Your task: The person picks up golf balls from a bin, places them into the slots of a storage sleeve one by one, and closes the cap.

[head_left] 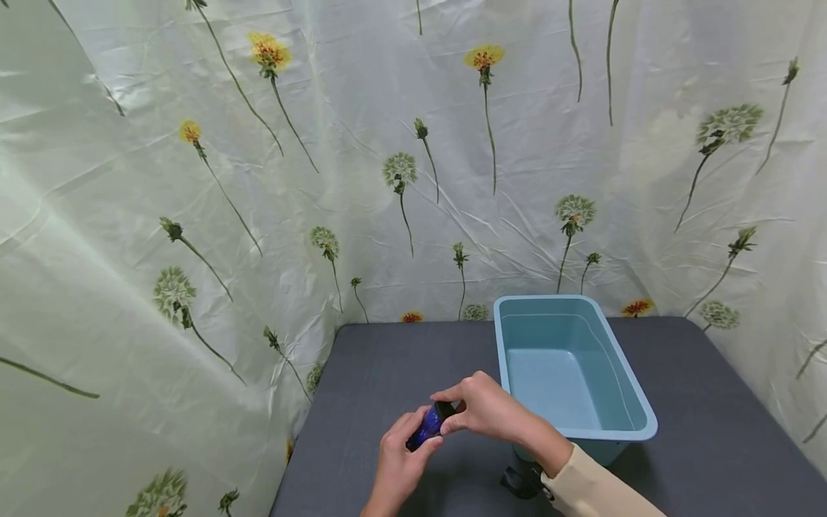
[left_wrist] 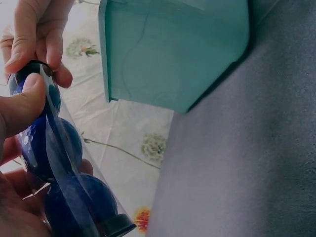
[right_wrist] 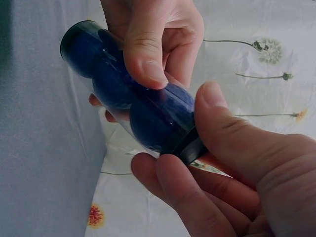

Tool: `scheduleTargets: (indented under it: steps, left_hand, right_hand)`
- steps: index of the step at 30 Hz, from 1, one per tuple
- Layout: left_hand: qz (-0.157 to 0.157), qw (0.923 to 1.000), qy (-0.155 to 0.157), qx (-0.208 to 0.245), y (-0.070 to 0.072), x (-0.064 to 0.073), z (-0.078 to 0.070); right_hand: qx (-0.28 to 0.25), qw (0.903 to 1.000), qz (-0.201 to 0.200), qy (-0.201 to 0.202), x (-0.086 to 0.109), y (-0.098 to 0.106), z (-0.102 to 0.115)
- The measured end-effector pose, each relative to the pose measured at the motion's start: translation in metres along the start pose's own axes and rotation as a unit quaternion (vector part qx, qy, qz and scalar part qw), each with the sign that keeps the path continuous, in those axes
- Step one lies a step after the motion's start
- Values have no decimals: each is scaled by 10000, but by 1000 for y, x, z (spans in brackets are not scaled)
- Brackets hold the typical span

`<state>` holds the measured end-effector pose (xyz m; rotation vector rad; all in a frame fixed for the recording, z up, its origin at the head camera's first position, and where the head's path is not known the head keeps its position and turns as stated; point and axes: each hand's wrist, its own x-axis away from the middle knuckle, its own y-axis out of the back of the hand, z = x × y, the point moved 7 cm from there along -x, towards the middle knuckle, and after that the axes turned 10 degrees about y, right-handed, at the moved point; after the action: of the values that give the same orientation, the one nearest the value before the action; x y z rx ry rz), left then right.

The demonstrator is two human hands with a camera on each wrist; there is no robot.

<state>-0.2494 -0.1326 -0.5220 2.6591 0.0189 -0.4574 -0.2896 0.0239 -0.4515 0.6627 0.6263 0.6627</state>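
Note:
Both hands meet over the table around a clear tube (head_left: 426,429) that holds three blue balls (left_wrist: 81,200) in a row. Black caps close its two ends. My left hand (head_left: 400,456) grips the tube by its side, the thumb lying along the clear wall. At the upper end, my right hand (head_left: 484,409) pinches the black cap (right_wrist: 190,146) between thumb and fingers. In the right wrist view the cap sits at the tube's end, its edge partly covered by the fingers. The tube is tilted.
A light blue plastic bin (head_left: 614,337) stands on the dark grey table (head_left: 394,352), right beside and behind my right hand. White curtains (head_left: 362,93) with dandelion prints hang behind and along the left side. A black wrist device (head_left: 522,482) hangs below my right forearm.

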Motion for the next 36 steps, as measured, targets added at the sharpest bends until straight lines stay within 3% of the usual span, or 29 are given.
scheduleTargets:
  steps: [5, 9, 13, 17, 26, 32, 36]
  left_hand:
    - [39, 9998, -140, -167, 1, -2, -5]
    - [-28, 9992, -159, -370, 1, -4, -9]
    - [22, 9995, 59, -308, -3, -8, -9]
    - [116, 9994, 323, 52, -5, -13, -8]
    - [-136, 9972, 643, 355, 11, -30, 2]
    - [-504, 9946, 722, 545, 23, -45, 22]
    - [-503, 9943, 814, 473, 26, -54, 37]
  right_hand:
    - [78, 10000, 4, 47, 1, 0, 0]
    - [-156, 9996, -188, -104, 5, 1, -2]
    - [-510, 9977, -416, -175, 9, 5, -4]
    - [-630, 9970, -431, -125, 13, 11, -2]
    - [311, 9950, -785, -526, 43, 58, -5]
    - [980, 9873, -956, -811, 73, 97, -13]
    - [1297, 9811, -1109, -910, 98, 118, -20]
